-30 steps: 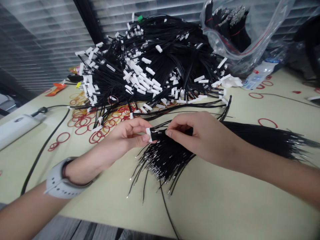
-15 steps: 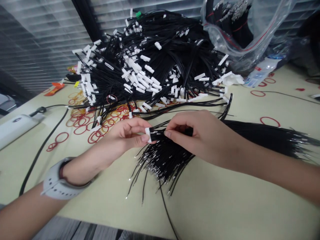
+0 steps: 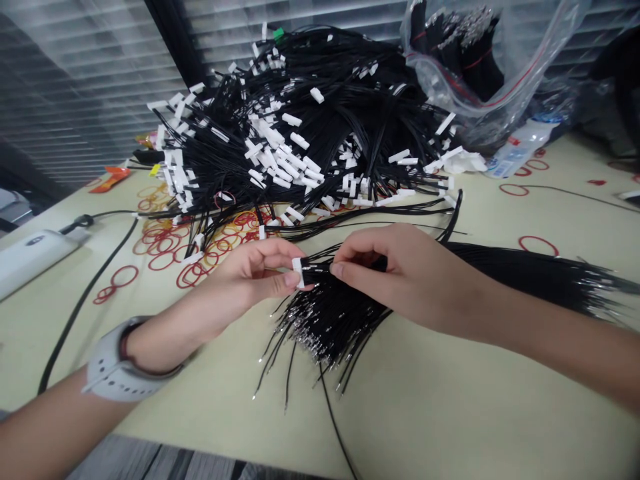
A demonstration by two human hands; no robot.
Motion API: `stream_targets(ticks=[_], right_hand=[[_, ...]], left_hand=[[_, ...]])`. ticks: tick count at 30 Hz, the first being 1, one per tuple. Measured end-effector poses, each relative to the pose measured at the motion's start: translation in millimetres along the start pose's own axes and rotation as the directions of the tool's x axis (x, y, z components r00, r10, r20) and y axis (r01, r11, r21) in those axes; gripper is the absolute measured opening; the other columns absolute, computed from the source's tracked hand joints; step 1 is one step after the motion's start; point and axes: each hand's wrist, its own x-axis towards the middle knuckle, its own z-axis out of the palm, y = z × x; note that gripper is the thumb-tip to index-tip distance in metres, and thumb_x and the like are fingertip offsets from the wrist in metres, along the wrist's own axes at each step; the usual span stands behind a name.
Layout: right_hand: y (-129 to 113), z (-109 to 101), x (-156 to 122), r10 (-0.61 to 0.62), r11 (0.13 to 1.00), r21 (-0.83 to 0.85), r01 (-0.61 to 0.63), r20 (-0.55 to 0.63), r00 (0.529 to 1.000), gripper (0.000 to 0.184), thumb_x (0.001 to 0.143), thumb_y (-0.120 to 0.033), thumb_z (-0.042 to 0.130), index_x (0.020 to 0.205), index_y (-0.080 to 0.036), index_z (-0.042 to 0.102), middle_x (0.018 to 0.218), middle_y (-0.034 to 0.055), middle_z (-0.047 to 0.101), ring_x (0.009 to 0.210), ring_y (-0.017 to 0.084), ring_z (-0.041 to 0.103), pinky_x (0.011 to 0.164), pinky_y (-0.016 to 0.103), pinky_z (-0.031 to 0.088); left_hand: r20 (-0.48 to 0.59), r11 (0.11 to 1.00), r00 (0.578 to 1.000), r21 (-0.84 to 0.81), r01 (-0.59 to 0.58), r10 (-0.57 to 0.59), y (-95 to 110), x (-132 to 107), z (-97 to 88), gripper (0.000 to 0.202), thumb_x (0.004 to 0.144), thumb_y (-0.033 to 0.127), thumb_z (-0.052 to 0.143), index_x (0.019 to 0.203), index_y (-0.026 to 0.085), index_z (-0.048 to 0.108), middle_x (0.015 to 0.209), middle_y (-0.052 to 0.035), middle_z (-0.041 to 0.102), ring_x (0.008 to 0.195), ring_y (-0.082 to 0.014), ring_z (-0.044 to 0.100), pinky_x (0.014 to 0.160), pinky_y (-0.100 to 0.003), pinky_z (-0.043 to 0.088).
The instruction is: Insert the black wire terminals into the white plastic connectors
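Note:
My left hand [image 3: 255, 273] pinches a small white connector [image 3: 298, 272] between thumb and fingers. My right hand [image 3: 395, 270] pinches the black wires [image 3: 316, 271] that run into that connector, fingertips close to it. Both hands hover just above a loose bundle of black wires with bare metal tips [image 3: 325, 327] lying on the pale table [image 3: 440, 400]. A grey watch [image 3: 113, 367] is on my left wrist.
A big heap of black wires with white connectors [image 3: 300, 133] fills the back middle. Red and yellow rubber bands [image 3: 165, 247] lie at the left. A clear plastic bag of wires [image 3: 465, 60] and a water bottle [image 3: 520, 143] sit back right. A white power strip [image 3: 30, 257] is far left.
Hardly anything differs; the hands keep the same pinch on connector and wires, with only a slight shift of the view.

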Motion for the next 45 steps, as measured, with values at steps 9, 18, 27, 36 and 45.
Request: stream_targets(ticks=[9, 18, 27, 36, 45], right_hand=[[-0.7, 0.8, -1.7, -0.007, 1.000, 0.014, 0.008, -0.005, 1.000, 0.021, 0.080, -0.020, 0.053, 0.063, -0.019, 0.064, 0.053, -0.0053, 0.053, 0.046, 0.005, 0.038, 0.045, 0.023, 0.027], [1.1, 2.7, -0.7, 0.013, 0.999, 0.051, -0.013, -0.011, 1.000, 0.020, 0.081, -0.021, 0.052, 0.065, -0.018, 0.064, 0.055, -0.0038, 0.054, 0.048, 0.006, 0.041, 0.047, 0.023, 0.028], [1.0, 3.3, -0.8, 0.040, 0.995, 0.090, -0.041, 0.018, 0.999, 0.020, 0.081, -0.023, 0.051, 0.069, -0.018, 0.066, 0.057, -0.0038, 0.056, 0.050, 0.006, 0.043, 0.048, 0.023, 0.029], [-0.3, 4.4, -2.1, 0.014, 0.999, 0.051, -0.014, 0.007, 1.000, 0.019, 0.080, -0.021, 0.052, 0.065, -0.018, 0.065, 0.056, -0.0037, 0.055, 0.051, 0.007, 0.043, 0.050, 0.023, 0.029], [2.7, 9.3, -3.2, -0.089, 0.996, -0.010, 0.089, -0.038, 0.995, 0.016, 0.079, -0.016, 0.053, 0.068, -0.018, 0.065, 0.060, -0.0036, 0.057, 0.055, 0.007, 0.045, 0.053, 0.023, 0.030]], left_hand=[[-0.006, 1.000, 1.000, 0.010, 0.005, -0.005, 2.1, -2.3, 0.6, 0.019, 0.075, 0.017, 0.071, 0.092, 0.019, 0.061, 0.076, 0.0061, 0.069, 0.070, -0.0041, 0.064, 0.066, -0.011, 0.045], [-0.006, 1.000, 1.000, 0.018, 0.013, -0.013, 2.2, -2.4, 0.6, 0.020, 0.074, 0.018, 0.071, 0.091, 0.020, 0.061, 0.077, 0.0057, 0.070, 0.072, -0.0058, 0.065, 0.069, -0.013, 0.045], [-0.002, 0.999, 0.999, -0.007, 0.034, -0.034, -0.3, -3.3, 0.0, 0.022, 0.070, 0.019, 0.075, 0.089, 0.021, 0.063, 0.077, 0.0027, 0.069, 0.071, -0.0085, 0.065, 0.066, -0.015, 0.047], [-0.017, 0.997, 0.997, -0.023, 0.069, -0.069, 2.8, -3.4, 2.5, 0.020, 0.071, 0.017, 0.072, 0.088, 0.019, 0.062, 0.076, 0.0023, 0.068, 0.068, -0.0080, 0.063, 0.063, -0.015, 0.047], [0.002, 0.999, 0.999, 0.011, 0.039, -0.039, 1.7, -1.6, 2.7, 0.016, 0.071, 0.014, 0.071, 0.084, 0.018, 0.063, 0.073, 0.0011, 0.069, 0.066, -0.0088, 0.063, 0.060, -0.016, 0.045]])
